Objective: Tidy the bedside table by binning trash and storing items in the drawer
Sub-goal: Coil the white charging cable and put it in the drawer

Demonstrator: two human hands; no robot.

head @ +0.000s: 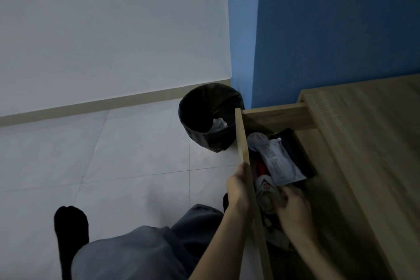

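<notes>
Drawer [242, 138] is being gripped by left hand [237, 186]; grey packet [266, 193] is being held inside it by right hand [295, 209].

cam: head only | aim: forward, steeply down | near: close above right hand [293, 209], packet [264, 195], drawer [242, 138] | beyond left hand [237, 185]: bin [204, 138], wall corner [241, 52]

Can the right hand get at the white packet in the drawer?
Probably: the drawer stands open and the white packet lies uncovered just past the right hand, which grips a grey item.
</notes>
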